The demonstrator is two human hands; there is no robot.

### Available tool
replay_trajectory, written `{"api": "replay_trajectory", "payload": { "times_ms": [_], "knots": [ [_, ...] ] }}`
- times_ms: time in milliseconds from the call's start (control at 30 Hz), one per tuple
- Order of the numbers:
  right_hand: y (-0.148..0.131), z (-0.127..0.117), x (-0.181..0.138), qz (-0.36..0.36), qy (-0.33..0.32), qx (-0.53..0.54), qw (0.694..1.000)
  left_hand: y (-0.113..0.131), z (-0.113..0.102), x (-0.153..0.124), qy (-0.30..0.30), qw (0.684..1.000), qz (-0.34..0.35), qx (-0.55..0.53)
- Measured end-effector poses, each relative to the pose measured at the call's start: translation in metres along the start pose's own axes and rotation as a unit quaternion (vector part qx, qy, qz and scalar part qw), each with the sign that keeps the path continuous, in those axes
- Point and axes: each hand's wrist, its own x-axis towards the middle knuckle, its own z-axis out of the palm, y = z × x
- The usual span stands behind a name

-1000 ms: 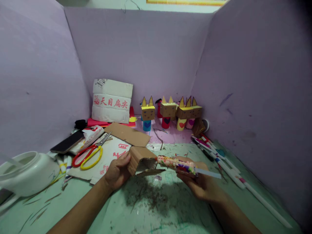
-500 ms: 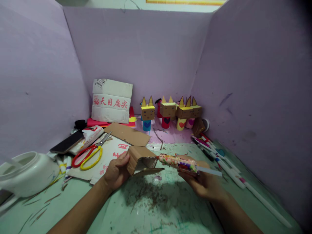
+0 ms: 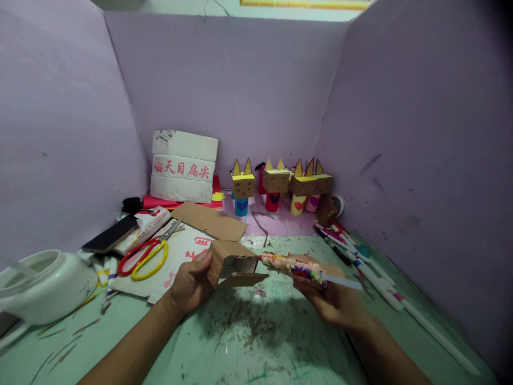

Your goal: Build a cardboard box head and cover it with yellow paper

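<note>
My left hand (image 3: pixel 192 283) is closed on a small brown cardboard box (image 3: pixel 232 250). The box's open side faces right, and a loose flap sticks out along its lower edge. In my right hand (image 3: pixel 328 299) is a hot glue gun (image 3: pixel 294 266) with a flowery pattern; a pale glue stick (image 3: pixel 342 281) pokes out of its back end. The gun's red nozzle points left and is at the box's right upper edge; whether it touches cannot be told. My right fingers are partly hidden behind the gun.
Scissors (image 3: pixel 150 259) lie on cardboard at left, near a white pot (image 3: pixel 52 283). Several cardboard-headed figures (image 3: pixel 241 187) stand at the back. Markers and white sticks (image 3: pixel 377 272) lie along the right wall. Brown scraps (image 3: pixel 248 318) litter the green table (image 3: pixel 200 358).
The box has turned slightly in my left hand, so its opening and lower flap show at a different angle. The glue stick's back end has shifted a little left.
</note>
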Motion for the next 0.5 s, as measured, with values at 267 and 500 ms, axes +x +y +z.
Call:
{"api": "replay_trajectory", "payload": {
  "times_ms": [267, 500],
  "knots": [
    [-0.0032, -0.0017, 0.0029, 0.008, -0.004, -0.008, 1.0, -0.0003, 0.0006, -0.0003, -0.019, 1.0, 0.001, -0.018],
    [-0.0013, -0.0011, 0.0012, 0.019, -0.005, 0.011, 1.0, 0.0016, 0.0028, -0.0016, -0.032, 0.999, -0.003, -0.013]
  ]
}}
